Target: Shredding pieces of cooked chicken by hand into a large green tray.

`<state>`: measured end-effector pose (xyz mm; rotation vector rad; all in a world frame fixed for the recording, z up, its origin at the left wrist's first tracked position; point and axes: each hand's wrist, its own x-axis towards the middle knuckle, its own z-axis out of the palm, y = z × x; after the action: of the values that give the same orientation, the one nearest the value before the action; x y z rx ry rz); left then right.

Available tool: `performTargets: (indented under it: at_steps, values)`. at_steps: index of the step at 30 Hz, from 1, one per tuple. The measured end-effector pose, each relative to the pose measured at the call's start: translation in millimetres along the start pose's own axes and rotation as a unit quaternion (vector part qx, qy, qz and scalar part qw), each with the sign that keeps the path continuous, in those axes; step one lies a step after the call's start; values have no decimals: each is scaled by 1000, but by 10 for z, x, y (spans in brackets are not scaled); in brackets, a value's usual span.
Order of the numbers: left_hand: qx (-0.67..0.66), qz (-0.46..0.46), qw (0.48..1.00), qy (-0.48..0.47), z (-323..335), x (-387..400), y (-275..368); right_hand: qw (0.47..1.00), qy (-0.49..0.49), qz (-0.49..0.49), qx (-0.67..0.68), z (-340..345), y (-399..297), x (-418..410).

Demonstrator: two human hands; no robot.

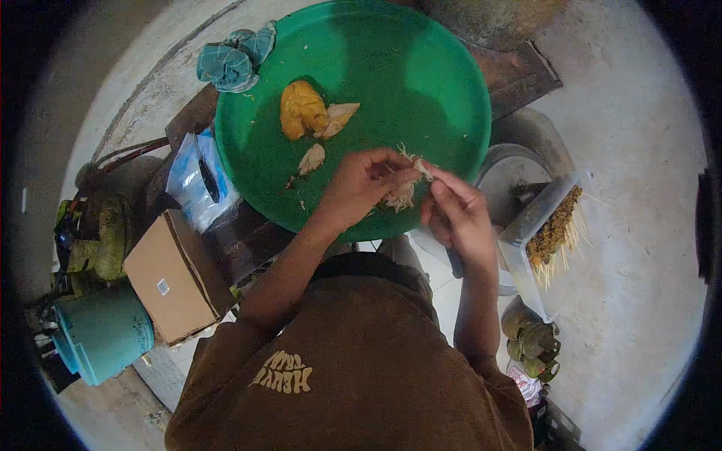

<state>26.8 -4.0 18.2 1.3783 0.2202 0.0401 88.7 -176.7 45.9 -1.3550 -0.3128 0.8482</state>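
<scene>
Over the near right part of a round green tray [361, 67], my left hand [361, 183] and my right hand [459, 211] meet at a small piece of pale cooked meat [422, 169]. Fingertips of both hands pinch it, and thin shreds stick out. Directly beneath lies a pile of shredded meat [401, 198], partly hidden by my left hand. Farther left on the tray rests a large yellow-skinned piece of cooked meat, likely chicken [302, 110]. A torn chunk [339, 119] touches its right side, and a smaller pale piece [311, 159] lies nearer me.
A checked cloth [225, 67] lies by the tray's far left rim. On the left are a black-handled knife [207, 179] on a plastic bag, a cardboard box [163, 276] and a teal bucket [107, 330]. At right, a clear container [516, 231] of skewered food stands near a metal pot [510, 169].
</scene>
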Motion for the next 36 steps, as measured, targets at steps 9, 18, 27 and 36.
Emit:
performTargets:
  at_steps: [9, 18, 27, 36]
  values:
    - [-13, 27, 995, 98, 41, -6, -114, 999, -2, -22, -26, 109, 72, 59]
    - [42, 57, 987, 144, -83, -82, -142, 993, 103, -26, -47, -25, 33, 115]
    - [350, 87, 929, 86, -175, -49, -335, 998, 27, 39, 43, -59, 66, 13]
    - [187, 98, 977, 3, -124, -12, -16, 994, -28, 75, 76, -25, 72, -27]
